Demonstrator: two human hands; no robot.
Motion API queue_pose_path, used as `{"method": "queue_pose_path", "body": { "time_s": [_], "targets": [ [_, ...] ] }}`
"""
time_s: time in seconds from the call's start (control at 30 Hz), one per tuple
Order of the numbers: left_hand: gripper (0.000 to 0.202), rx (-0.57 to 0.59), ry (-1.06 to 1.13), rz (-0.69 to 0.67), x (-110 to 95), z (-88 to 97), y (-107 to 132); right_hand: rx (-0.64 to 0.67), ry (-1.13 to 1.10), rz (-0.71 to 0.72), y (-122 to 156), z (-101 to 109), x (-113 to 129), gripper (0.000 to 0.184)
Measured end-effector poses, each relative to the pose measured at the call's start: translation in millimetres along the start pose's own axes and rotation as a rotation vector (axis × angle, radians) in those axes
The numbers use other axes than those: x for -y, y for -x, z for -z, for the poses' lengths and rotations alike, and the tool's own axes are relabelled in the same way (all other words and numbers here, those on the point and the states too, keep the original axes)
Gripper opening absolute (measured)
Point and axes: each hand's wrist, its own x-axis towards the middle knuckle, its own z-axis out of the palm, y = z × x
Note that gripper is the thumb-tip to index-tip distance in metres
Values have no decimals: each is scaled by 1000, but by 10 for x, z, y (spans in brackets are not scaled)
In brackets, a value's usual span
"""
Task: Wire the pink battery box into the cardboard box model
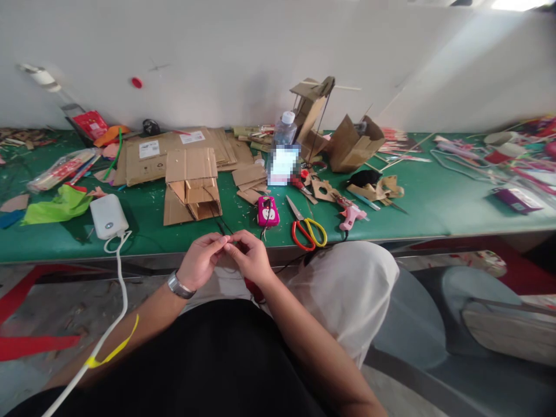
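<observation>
Close together at the table's front edge, my left hand point(200, 259) and my right hand point(249, 255) pinch a thin black cord point(222, 225) between their fingertips. The cord runs up toward a folded cardboard structure point(191, 174) standing just beyond them. Past my right hand lies a small magenta box point(268, 211) with a white picture and a dark cord across it. Scissors point(305, 225) with red and yellow handles lie farther right, beside a pink glue gun point(351, 214). My fingers hide the pinched part of the cord.
A white power bank point(108, 216) with a white cable sits at the left. Flat cardboard point(139, 156), a clear bottle point(285, 130), a lit screen point(283, 165) and an open cardboard box point(355, 145) stand or lie farther back on the green table point(434, 211).
</observation>
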Motion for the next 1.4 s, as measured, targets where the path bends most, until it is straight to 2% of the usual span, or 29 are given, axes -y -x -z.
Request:
{"method": "queue_pose_path", "body": {
  "time_s": [0.2, 0.57, 1.23, 1.4],
  "targets": [
    [32, -26, 9, -15, -17, -15, -17, -41, -46, -38, 5, -26, -50, 21],
    [38, -47, 26, -42, -50, -34, 6, -28, -49, -21, 19, -17, -3, 17],
    [37, -56, 119, -23, -212, -11, -108, 86, -49, 63, 14, 52, 99, 21],
    [42, -99, 188, -14, -263, -39, -177, 121, -61, 83, 12, 52, 118, 19]
  ]
}}
